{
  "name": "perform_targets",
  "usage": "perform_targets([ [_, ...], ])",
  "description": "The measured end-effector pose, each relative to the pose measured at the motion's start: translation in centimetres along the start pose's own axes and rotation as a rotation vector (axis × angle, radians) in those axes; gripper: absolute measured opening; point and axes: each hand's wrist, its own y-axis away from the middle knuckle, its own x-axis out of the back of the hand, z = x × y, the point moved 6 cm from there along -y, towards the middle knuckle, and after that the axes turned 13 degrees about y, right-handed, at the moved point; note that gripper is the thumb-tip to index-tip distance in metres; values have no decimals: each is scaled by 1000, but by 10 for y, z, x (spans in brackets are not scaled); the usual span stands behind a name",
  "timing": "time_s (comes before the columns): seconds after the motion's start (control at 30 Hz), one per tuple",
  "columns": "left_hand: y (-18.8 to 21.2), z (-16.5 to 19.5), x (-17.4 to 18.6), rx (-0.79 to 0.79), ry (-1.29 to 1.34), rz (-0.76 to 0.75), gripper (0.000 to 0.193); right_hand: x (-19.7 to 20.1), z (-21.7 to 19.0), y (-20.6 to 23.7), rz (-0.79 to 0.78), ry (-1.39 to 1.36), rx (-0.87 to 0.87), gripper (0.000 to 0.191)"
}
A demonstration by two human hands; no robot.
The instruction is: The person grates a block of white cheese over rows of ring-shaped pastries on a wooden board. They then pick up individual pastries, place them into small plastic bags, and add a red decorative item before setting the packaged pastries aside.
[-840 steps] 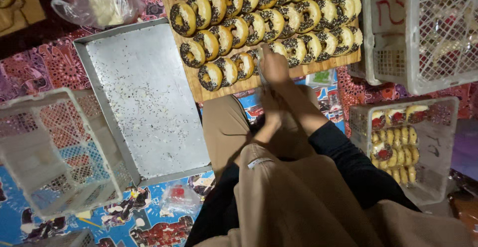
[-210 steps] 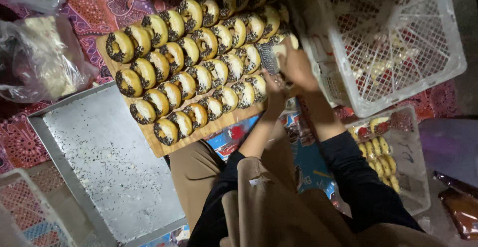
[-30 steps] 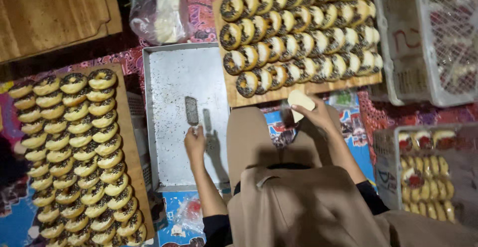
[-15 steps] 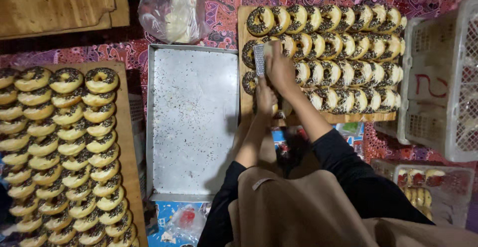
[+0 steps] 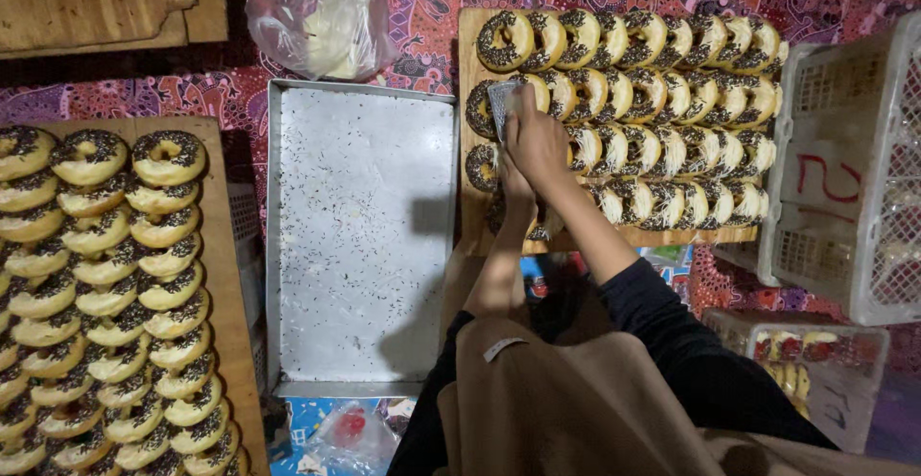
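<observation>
Nearest: brown apron (image 5: 595, 409), black sleeves. Left of it, metal tray (image 5: 360, 236) dusted with sprinkles. Just past apron, left hand (image 5: 513, 183) under right wrist, grip hidden, can't tell. Right hand (image 5: 537, 140) closed around small metal grater (image 5: 501, 107), held over doughnuts (image 5: 662, 102) on wooden board (image 5: 470, 44). White crate (image 5: 849, 169) right of board. Plastic bag (image 5: 321, 15) beyond tray.

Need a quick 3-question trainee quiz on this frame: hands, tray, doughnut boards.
1. True or false: the metal tray holds doughnuts.
2. What does the right hand hold? A) small metal grater B) spoon C) plastic bag
3. Which side of the tray is the board of doughnuts that both hands work over?

Key: 1. False, only scattered sprinkles. 2. A. 3. Its right; the left hand sits just below the right hand there.
</observation>
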Motion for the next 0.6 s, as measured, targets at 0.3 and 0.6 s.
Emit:
perform_targets([
  [0.3,-8,-5,10,24,46,36,55,9,-15,-5,45,93,60,35],
  [0.6,-1,-36,25,264,129,176,44,20,-28,-37,66,35,126,30],
])
